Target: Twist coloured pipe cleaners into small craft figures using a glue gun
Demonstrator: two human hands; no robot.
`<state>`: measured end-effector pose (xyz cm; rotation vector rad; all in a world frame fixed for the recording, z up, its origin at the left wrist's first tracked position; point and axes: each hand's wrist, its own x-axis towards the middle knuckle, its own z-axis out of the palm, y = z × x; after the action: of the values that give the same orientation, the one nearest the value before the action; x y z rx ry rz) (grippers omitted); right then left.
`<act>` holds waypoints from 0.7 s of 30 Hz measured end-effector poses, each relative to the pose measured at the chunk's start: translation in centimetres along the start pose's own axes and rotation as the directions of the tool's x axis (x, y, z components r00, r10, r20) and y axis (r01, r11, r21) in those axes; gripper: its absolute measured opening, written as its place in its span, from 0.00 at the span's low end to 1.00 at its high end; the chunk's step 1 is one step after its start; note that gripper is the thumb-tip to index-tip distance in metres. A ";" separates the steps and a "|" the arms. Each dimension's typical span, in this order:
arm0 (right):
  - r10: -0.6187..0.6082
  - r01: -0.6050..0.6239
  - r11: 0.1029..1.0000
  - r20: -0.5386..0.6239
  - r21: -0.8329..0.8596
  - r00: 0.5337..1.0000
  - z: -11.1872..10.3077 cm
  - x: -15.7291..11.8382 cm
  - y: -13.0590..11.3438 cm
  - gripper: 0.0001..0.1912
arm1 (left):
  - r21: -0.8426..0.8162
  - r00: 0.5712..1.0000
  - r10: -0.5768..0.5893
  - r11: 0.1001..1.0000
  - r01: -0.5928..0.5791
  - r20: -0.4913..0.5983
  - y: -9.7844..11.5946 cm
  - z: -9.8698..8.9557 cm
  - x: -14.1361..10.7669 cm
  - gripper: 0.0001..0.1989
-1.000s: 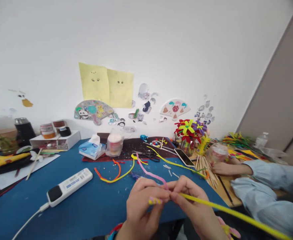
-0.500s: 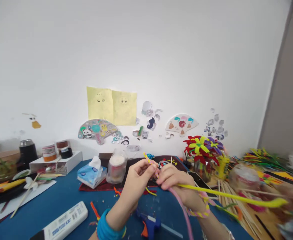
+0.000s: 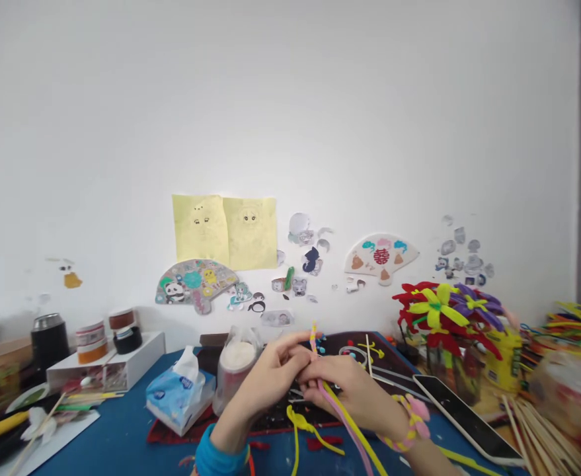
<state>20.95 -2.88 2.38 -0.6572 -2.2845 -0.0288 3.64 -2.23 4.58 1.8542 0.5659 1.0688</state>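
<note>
Pink and yellow pipe cleaners are twisted together into a short strand (image 3: 313, 337) whose tip points up between my hands. My left hand (image 3: 276, 367), with a blue band at the wrist, pinches the strand from the left. From the right, my right hand (image 3: 344, 383) is closed around the pipe cleaners just below, its fingertips meeting those of my left hand. A loose yellow length (image 3: 354, 426) and a pink length (image 3: 342, 416) hang from under my right hand toward the lower edge. A braided pink and yellow bracelet (image 3: 409, 423) circles my right wrist.
A blue tissue pack (image 3: 178, 393) and a plastic-wrapped jar (image 3: 235, 367) stand to the left on the blue mat. A knotted yellow pipe cleaner (image 3: 297, 420) lies before my hands. At right are a phone (image 3: 468, 420), wooden sticks (image 3: 548, 436) and pipe-cleaner flowers (image 3: 439, 307).
The view has tilted up and shifted left. The long yellow pipe cleaner, stretched rightward before, now hangs down beside the pink one. The twisted strand stands more upright between my fingers.
</note>
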 end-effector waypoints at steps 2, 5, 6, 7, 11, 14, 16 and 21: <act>0.057 -0.055 0.998 0.040 -0.044 0.998 0.1 0.0 0.3 0.07 | 0.195 0.996 0.087 0.976 -0.092 0.032 0.2 -0.5 -0.6 0.26; 0.133 -0.132 0.991 0.052 -0.036 0.990 0.0 0.0 0.4 0.10 | 0.440 0.975 0.182 0.870 -0.220 0.128 0.4 -0.8 -1.2 0.42; 0.151 -0.150 0.988 0.042 -0.027 0.988 0.0 0.0 0.4 0.12 | 0.492 0.968 0.195 0.834 -0.249 0.159 0.3 -0.8 -1.2 0.45; 0.162 -0.162 0.987 0.027 -0.024 0.986 0.0 0.0 0.4 0.15 | 0.529 0.960 0.213 0.801 -0.279 0.183 0.1 -0.7 -1.2 0.47; 0.191 -0.187 0.978 0.038 -0.091 0.981 -0.1 -0.2 0.4 0.22 | 0.607 0.915 0.342 0.688 -0.398 0.212 -1.3 -0.2 -0.1 0.42; 0.188 -0.173 0.977 0.118 -0.128 0.975 -0.3 -0.4 0.3 0.20 | 0.635 0.906 0.350 0.650 -0.417 0.236 -1.8 -0.2 0.4 0.30; 0.165 -0.148 0.982 0.165 -0.113 0.972 -0.5 -0.5 0.1 0.19 | 0.643 0.909 0.334 0.645 -0.414 0.250 -1.6 -0.3 0.5 0.23; 0.189 -0.154 0.975 0.230 -0.162 0.955 -0.1 -0.3 -0.1 0.23 | 0.644 0.917 0.329 0.656 -0.394 0.226 -0.8 -0.2 0.2 0.14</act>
<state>21.13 -3.13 2.31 -0.9804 -2.4679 -0.0289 3.66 -1.57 4.02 2.7528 0.5940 1.1057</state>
